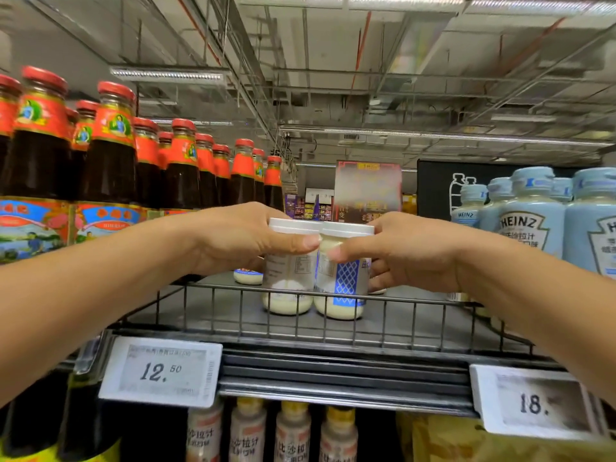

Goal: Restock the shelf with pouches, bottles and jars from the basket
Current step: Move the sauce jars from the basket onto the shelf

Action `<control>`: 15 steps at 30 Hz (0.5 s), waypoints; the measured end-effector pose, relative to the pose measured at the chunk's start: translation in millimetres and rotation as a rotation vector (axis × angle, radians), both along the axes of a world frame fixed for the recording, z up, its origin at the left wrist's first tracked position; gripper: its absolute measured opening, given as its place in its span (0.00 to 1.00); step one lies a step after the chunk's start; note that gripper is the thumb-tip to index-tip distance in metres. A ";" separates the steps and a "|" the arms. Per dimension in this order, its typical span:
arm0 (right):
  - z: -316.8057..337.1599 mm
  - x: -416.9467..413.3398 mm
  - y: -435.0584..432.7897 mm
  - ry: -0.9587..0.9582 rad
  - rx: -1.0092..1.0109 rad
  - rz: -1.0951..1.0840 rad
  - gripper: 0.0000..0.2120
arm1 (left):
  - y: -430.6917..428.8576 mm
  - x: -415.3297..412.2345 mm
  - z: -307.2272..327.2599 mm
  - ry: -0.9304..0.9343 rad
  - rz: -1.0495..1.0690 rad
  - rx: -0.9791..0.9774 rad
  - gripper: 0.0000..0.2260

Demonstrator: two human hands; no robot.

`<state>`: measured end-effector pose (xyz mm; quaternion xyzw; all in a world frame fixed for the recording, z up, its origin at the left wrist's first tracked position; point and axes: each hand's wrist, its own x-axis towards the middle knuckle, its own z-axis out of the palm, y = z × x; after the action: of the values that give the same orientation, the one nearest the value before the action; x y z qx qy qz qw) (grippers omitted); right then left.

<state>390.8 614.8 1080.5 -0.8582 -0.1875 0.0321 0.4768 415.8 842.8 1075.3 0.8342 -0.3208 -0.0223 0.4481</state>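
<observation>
Two white-lidded jars of creamy sauce stand side by side on the top shelf (393, 325), behind its wire front rail. My left hand (240, 238) grips the left jar (290, 281) near its lid. My right hand (396, 251) grips the right jar (343, 288), the one with a blue patterned label. The jars touch each other, and my thumbs almost meet between them. Another jar (248, 276) lies or stands further back, mostly hidden by my left hand. The basket is out of view.
Dark sauce bottles with red caps (180, 168) crowd the shelf's left side. Pale blue Heinz bottles (526, 221) fill its right side. Price tags (160, 371) hang on the front edge. Dressing bottles (293, 435) stand on the shelf below.
</observation>
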 end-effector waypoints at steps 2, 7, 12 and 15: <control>2.8 -2.5 -0.6 -0.032 -0.038 0.024 0.19 | 0.4 -1.0 4.2 -0.054 0.062 0.029 0.29; 17.5 -2.2 -5.0 -0.135 0.109 0.017 0.23 | -4.1 -4.7 20.7 -0.238 0.278 0.034 0.35; 19.2 -2.6 -6.4 -0.229 -0.018 -0.006 0.25 | -11.8 -6.1 23.3 -0.324 0.341 0.099 0.35; 17.2 -2.6 -3.4 -0.322 -0.082 -0.039 0.35 | -9.2 -5.4 24.6 -0.262 0.282 0.048 0.31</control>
<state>388.2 611.5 1097.7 -0.8744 -0.2433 -0.1077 0.4056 410.4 833.5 1099.8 0.8771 -0.2555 0.1418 0.3811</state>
